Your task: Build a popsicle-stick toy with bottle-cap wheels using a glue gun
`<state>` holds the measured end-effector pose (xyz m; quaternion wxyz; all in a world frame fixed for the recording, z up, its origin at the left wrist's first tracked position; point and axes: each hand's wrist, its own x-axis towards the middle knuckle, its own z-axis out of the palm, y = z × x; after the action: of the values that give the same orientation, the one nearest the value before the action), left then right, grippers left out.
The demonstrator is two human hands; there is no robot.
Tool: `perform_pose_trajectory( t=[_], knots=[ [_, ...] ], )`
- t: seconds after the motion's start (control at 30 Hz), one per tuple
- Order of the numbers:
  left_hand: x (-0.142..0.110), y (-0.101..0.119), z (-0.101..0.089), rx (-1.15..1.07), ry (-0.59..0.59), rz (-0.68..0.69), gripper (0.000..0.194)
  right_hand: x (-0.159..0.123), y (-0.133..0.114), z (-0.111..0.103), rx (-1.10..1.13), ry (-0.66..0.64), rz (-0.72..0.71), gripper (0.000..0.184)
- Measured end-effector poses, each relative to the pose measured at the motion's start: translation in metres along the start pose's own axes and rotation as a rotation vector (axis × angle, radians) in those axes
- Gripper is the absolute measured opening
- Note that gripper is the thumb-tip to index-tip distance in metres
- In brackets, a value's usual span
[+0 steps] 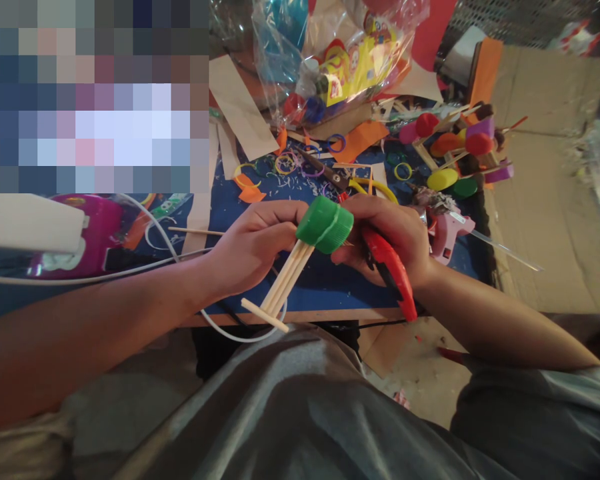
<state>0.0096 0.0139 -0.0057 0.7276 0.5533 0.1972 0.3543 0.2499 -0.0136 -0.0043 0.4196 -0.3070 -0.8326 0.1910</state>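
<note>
My left hand [267, 243] is closed on a piece made of green bottle caps [325, 225] joined face to face. Several thin wooden sticks [289, 277] run down from the caps, with a short stick [265, 315] across their lower end. In my closed right hand [393, 233] is a red-and-black handled tool [393, 267]. Its working end is hidden behind the fingers and caps, so its kind cannot be told. The right fingers are close beside the caps; whether they touch is unclear. Scissors [337, 177] with yellow handles lie just beyond the hands.
A pink glue gun [450, 233] with a clear glue stick lies at right, near a model of coloured caps and sticks [460, 150]. Cardboard [545, 180] covers the right side. Plastic bags [350, 60] stand behind. At left are a magenta power strip [105, 233] and a white cable [105, 279].
</note>
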Motion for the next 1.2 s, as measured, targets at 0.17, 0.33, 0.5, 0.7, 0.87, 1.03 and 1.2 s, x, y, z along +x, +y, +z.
perform_pose_trajectory(
  t=[0.17,0.33,0.5,0.7,0.87,1.03,1.2],
  knots=[
    [-0.002,0.002,0.005,-0.102,0.088,-0.159,0.019,-0.001,0.001,0.001,0.021,0.005,-0.006,0.037],
    [0.000,0.006,0.010,-0.184,0.083,-0.223,0.020,-0.002,0.001,0.000,0.020,0.008,0.000,0.038],
    [-0.001,0.005,0.010,-0.257,0.135,-0.182,0.019,0.000,-0.001,-0.002,0.018,-0.020,0.022,0.040],
    [-0.003,-0.003,0.007,-0.318,0.167,-0.154,0.015,0.000,-0.001,-0.003,-0.013,-0.007,0.001,0.038],
    [-0.005,-0.009,0.006,-0.331,0.173,-0.141,0.012,0.000,0.000,-0.002,0.032,0.002,0.016,0.035],
    [-0.005,-0.007,0.009,-0.321,0.164,-0.171,0.015,0.000,0.001,-0.001,0.060,0.006,0.004,0.035],
    [-0.004,-0.001,0.011,-0.278,0.170,-0.137,0.027,-0.001,0.002,-0.001,0.066,0.004,0.022,0.037]
  ],
)
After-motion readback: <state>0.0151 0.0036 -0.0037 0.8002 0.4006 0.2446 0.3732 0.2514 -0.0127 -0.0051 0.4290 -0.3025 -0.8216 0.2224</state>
